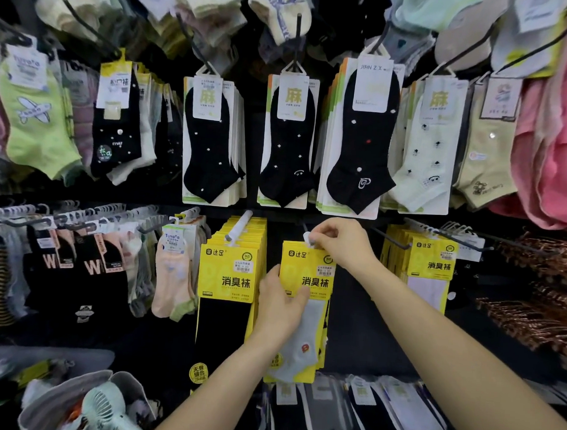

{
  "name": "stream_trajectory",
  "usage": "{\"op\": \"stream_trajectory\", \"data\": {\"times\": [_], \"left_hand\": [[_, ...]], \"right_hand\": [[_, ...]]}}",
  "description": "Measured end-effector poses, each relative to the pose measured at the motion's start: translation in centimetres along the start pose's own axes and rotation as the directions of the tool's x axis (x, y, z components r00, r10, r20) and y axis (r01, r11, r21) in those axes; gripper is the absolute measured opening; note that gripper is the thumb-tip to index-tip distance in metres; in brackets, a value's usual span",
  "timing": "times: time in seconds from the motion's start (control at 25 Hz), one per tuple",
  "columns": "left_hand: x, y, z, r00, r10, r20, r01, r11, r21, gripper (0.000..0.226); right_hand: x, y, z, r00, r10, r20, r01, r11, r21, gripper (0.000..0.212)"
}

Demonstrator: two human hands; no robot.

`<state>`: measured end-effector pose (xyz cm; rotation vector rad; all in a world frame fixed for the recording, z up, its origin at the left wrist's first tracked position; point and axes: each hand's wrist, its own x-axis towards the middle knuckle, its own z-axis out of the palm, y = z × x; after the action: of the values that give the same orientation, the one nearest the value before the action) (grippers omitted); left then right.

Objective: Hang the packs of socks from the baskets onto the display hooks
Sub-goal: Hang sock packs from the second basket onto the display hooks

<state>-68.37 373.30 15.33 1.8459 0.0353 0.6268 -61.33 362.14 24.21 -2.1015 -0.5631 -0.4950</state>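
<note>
Pinching the white hanger tab [308,239] between thumb and curled fingers, the right hand [341,248] holds up the top of a yellow pack of socks [307,269] in the lower row of the display. The left hand [280,301] grips the same pack lower down at its left edge, with the thumb laid across the front of the card and the fingers tucked behind. It sits just above the grey sock [311,320] showing in the pack's lower half. The pack hangs upright between the two hands, in front of the dark back panel. Whether its tab sits on a hook I cannot tell, because the fingers cover that spot.

Just to the left hangs a thick stack of matching yellow packs [227,277] with black socks, threaded on a white-tipped hook [241,227]. Another yellow stack [432,267] hangs well off to the right. Above runs a row of black ankle socks [210,140] on cards. At the lower left sits a grey basket [50,396] holding a pale green handheld fan [105,405].
</note>
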Motion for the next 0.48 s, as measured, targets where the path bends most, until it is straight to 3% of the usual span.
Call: {"op": "stream_trajectory", "data": {"times": [0.08,0.16,0.28,0.36,0.48], "left_hand": [[0.4,0.2,0.1,1.0,-0.002,-0.01,0.003,1.0,0.026,0.057],[1.2,0.5,0.2,1.0,0.004,-0.028,-0.003,1.0,0.026,0.071],[2.9,0.7,0.5,1.0,-0.017,-0.013,0.017,1.0,-0.015,0.071],[3.7,0.7,1.0,0.999,-0.036,0.011,0.036,0.998,-0.056,0.064],[4.6,0.6,1.6,0.999,-0.052,0.002,0.052,0.994,-0.094,0.057]], "right_hand": [[-0.3,1.0,0.3,0.995,0.011,-0.099,-0.008,1.0,0.029,0.007],[-1.0,2.6,0.5,0.985,0.045,-0.164,-0.03,0.995,0.096,0.021],[-2.9,4.8,1.4,0.994,0.108,-0.019,-0.104,0.985,0.139,0.057],[-3.6,5.5,2.4,0.991,0.102,0.081,-0.115,0.979,0.169,0.055],[-3.0,5.6,3.5,0.987,0.114,0.11,-0.141,0.951,0.276,0.036]]}}
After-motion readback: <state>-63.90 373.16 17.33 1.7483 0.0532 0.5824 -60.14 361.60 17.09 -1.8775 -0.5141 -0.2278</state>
